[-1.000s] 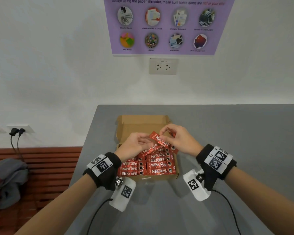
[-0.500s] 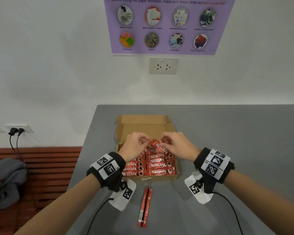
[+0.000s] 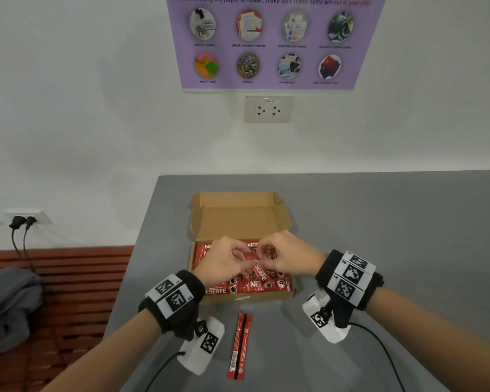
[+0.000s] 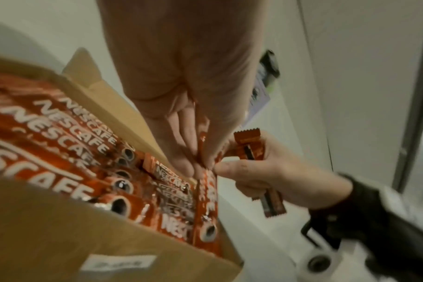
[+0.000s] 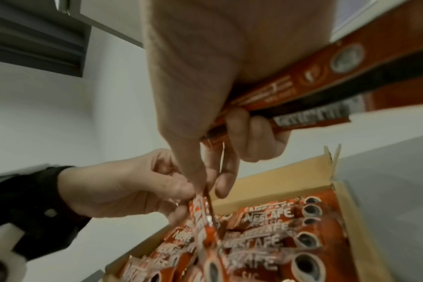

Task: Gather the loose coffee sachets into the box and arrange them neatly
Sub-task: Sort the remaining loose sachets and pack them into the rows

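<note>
Right over the box [image 3: 239, 298], one coffee sachet [image 3: 258, 271] is held up on its thin edge, tilted, with its low end down among the packed ones. The left hand [image 3: 227, 260] pinches its top end with thumb and fingertips. The right hand [image 3: 287, 254] pinches the same end from the other side, and its other fingers are curled round a spare sachet [image 5: 302, 91] tucked in the palm. I think the sachet is held by its top so it can slide down into a gap in the row. The spare one probably waits in the palm so it can go in next. Rows of sachets [image 3: 263, 285] lie flat in the box, names up. Two loose sachets [image 3: 239, 346] lie side by side on the grey counter [image 3: 379, 222], just in front of the box, not yet picked up.
</note>
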A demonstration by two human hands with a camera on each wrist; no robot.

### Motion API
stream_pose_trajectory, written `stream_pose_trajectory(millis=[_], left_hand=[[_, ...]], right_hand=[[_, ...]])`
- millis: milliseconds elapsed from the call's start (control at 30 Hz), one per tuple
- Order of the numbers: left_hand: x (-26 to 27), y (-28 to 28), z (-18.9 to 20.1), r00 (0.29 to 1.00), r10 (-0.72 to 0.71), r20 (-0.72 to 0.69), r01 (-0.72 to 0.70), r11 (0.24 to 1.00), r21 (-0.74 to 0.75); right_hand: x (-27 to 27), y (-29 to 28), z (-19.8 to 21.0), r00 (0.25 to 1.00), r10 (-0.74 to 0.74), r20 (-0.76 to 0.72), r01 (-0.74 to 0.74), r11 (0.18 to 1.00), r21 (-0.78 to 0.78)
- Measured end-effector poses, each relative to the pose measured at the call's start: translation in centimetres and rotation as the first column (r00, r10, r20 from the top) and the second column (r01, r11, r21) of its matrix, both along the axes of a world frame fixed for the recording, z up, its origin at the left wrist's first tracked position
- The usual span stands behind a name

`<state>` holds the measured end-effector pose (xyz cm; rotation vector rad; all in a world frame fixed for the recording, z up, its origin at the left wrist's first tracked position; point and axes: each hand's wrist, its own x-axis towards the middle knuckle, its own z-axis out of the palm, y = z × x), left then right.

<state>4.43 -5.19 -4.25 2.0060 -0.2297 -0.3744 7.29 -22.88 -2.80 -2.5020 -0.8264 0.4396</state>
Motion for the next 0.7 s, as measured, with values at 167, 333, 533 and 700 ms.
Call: stream_pose_trajectory(millis=[167, 333, 533, 700], left_hand=[[-0.2, 0.5, -0.3, 0.972, 0.199, -0.121, -0.222, 0.949, -0.222], [-0.9, 0.5, -1.2, 0.992, 0.043, 0.12, -0.061, 0.987, 0.152], [-0.7, 0.6, -1.1, 0.988, -0.11, 0.108, 0.083, 0.97, 0.229], [-0.7, 0.4, -1.3, 0.976, -0.199, 0.082, 0.163, 0.932, 0.323]], right_hand=[[-0.2, -0.8, -0.4, 0.99, -0.115, -0.081, 0.122, 0.99, 0.078], [-0.5, -1.7, -0.5, 0.98, -0.115, -0.164, 0.123, 0.992, 0.039], [-0.4, -1.9, -0.8, 0.966, -0.09, -0.242, 0.082, 0.996, -0.043], [-0.6, -1.8, -1.5, 0.967, -0.057, -0.25, 0.035, 0.995, -0.095]])
